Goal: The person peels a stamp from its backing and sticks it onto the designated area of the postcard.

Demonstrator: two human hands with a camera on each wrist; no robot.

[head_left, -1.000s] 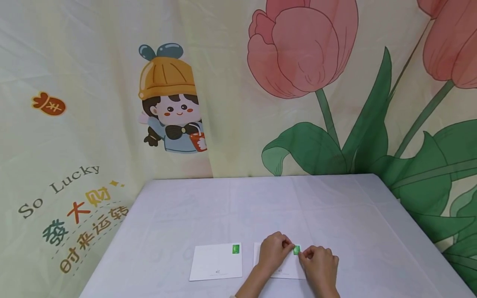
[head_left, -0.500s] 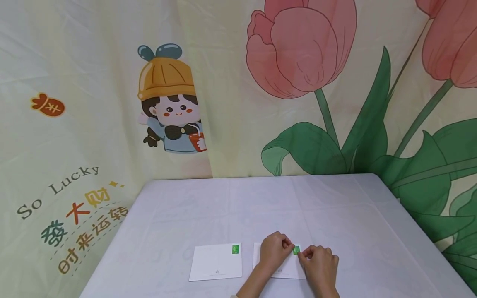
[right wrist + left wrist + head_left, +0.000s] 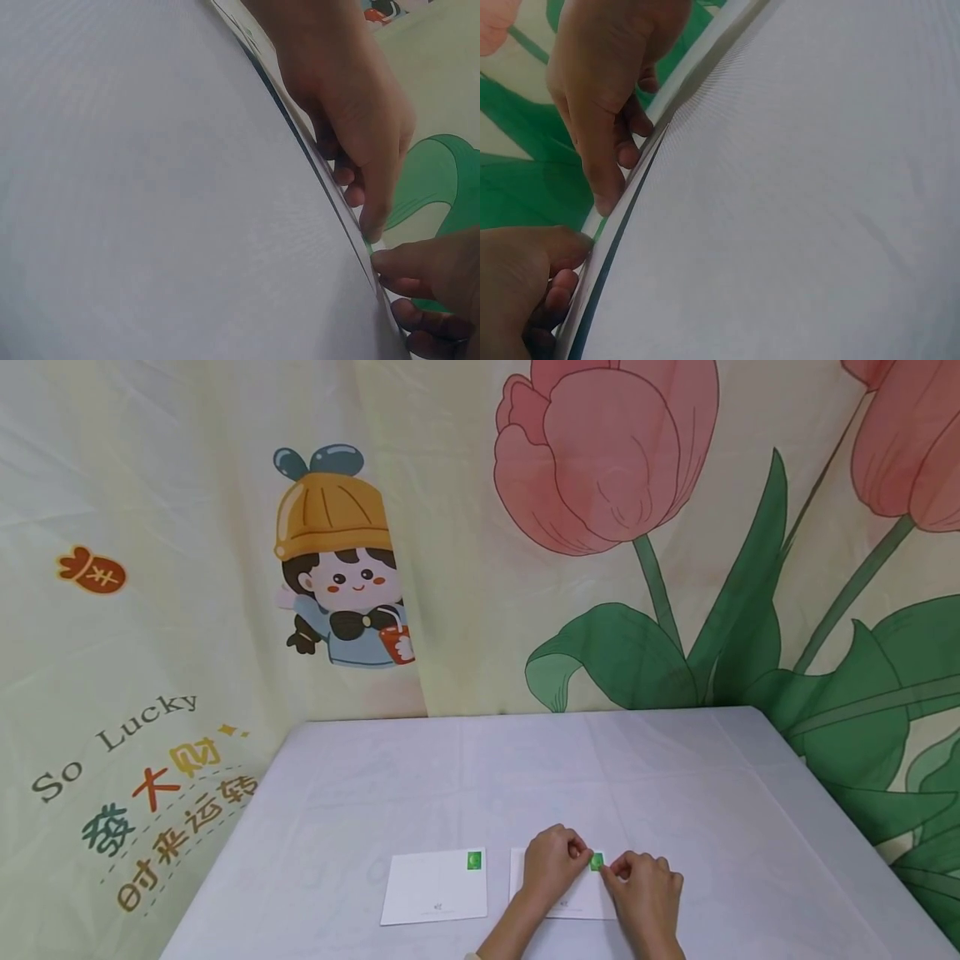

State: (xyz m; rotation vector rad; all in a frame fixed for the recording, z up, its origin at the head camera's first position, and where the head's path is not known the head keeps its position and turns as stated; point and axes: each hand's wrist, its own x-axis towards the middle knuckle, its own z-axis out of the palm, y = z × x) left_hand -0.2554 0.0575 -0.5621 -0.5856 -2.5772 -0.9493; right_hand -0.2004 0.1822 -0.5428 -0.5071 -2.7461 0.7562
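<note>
Near the front of the table, a small green stamp (image 3: 597, 862) lies at the upper right corner of a white envelope (image 3: 588, 903). My left hand (image 3: 553, 864) reaches across the envelope and pinches the stamp's left edge between thumb and forefinger. From the other side, my right hand (image 3: 645, 889) pinches its right edge, the thumb low by the lower corner. Both wrist views look almost flat along the envelope, so the stamp is only a thin green sliver between the fingertips. My left hand and forearm hide much of the envelope's left half.
To the left lies a second white envelope (image 3: 431, 885) with a green stamp (image 3: 474, 861) on its upper right corner. A pale cloth covers the table (image 3: 360, 793). Behind it hangs a printed curtain (image 3: 472, 568) with tulips and a cartoon figure.
</note>
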